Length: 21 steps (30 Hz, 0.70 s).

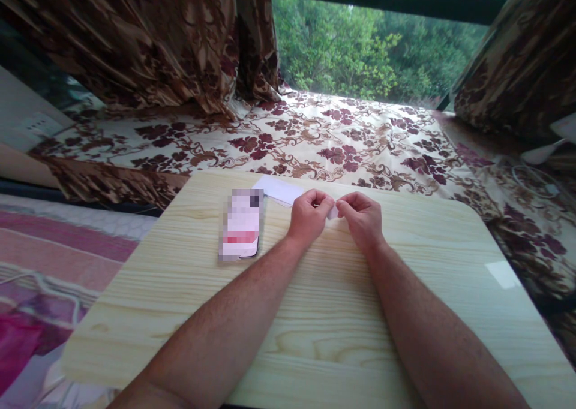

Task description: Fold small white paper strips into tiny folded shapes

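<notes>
Over pale, round-cornered wood-grain table (189, 313)
Pinching small white piece (333, 213) with left hand (309, 218) and right hand (363, 220), right of phone (242, 220).

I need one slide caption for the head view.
Left hand and right hand hold a small pale piece between them at a wood-grain table, pixelated phone nearby.

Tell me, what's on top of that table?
A phone and white paper lie on the table. The left hand, right hand and arms cover parts of it; I can't see what, if anything, lies beneath them.
</notes>
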Each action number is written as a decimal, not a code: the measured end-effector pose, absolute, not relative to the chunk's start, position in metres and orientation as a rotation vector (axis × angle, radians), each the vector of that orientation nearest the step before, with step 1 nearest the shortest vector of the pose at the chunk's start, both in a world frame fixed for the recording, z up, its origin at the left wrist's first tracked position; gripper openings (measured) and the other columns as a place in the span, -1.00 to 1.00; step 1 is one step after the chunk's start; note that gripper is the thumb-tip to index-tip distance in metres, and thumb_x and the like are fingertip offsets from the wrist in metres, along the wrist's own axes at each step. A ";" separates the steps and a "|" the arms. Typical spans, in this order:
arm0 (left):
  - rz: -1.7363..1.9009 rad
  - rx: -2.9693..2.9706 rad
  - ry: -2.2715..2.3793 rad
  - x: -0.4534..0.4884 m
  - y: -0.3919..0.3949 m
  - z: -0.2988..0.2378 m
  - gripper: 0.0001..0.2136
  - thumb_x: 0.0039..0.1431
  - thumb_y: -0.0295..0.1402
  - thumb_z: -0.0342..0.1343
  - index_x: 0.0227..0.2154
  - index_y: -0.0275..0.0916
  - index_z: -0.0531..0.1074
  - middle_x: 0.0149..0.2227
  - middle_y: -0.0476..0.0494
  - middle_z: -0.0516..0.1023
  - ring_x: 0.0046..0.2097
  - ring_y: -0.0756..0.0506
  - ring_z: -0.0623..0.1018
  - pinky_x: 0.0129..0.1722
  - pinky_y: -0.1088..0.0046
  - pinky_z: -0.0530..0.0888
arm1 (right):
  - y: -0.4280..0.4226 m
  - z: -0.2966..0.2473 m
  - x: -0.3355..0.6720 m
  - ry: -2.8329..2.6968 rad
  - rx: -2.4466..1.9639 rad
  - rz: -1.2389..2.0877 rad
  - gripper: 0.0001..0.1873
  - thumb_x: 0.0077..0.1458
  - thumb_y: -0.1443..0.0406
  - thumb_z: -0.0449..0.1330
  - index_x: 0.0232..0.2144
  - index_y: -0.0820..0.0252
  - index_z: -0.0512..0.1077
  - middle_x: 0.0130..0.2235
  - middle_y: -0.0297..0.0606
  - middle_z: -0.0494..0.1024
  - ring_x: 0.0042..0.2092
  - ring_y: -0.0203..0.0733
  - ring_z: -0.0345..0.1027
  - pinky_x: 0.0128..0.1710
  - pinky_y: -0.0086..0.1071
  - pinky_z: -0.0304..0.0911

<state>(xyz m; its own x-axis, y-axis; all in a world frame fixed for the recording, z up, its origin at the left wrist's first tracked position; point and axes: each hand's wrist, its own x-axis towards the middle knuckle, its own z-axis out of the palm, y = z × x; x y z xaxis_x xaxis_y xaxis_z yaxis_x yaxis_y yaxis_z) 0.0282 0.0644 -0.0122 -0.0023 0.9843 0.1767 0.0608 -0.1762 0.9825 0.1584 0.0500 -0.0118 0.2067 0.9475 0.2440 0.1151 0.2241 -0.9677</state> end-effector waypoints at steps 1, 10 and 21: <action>1.312 1.385 1.168 0.028 0.064 -0.012 -0.82 0.07 -0.27 0.17 -0.53 -0.25 0.42 -0.53 0.02 0.42 -0.45 0.01 0.37 -0.42 0.49 0.31 | 0.050 -0.011 0.159 -1.220 -1.200 0.841 -0.88 -0.02 0.28 0.27 -0.52 0.20 0.47 -0.57 -0.38 0.47 -0.53 -0.33 0.27 -0.50 -0.42 0.17; 1.257 1.418 1.188 0.026 0.065 -0.011 -0.81 0.06 -0.28 0.17 -0.56 -0.26 0.42 -0.56 0.02 0.41 -0.47 0.01 0.36 -0.44 0.48 0.29 | 0.048 -0.012 0.160 -1.270 -1.248 0.857 -0.83 -0.02 0.24 0.28 -0.55 0.21 0.46 -0.58 -0.36 0.46 -0.54 -0.33 0.25 -0.52 -0.43 0.14; 1.262 1.444 1.216 0.027 0.066 -0.015 -0.83 0.06 -0.29 0.16 -0.54 -0.25 0.42 -0.55 0.01 0.41 -0.47 0.01 0.37 -0.45 0.48 0.30 | 0.050 -0.012 0.161 -1.283 -1.235 0.858 -0.83 -0.01 0.24 0.29 -0.55 0.22 0.47 -0.58 -0.36 0.47 -0.54 -0.34 0.25 -0.52 -0.43 0.13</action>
<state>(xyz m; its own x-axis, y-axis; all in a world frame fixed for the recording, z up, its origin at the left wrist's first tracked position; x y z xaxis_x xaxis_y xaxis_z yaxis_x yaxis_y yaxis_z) 0.0274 0.0660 -0.0149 0.0212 0.9850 0.1712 0.1346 -0.1725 0.9758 0.1608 0.0495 -0.0121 0.1493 0.9645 0.2178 0.1667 0.1925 -0.9670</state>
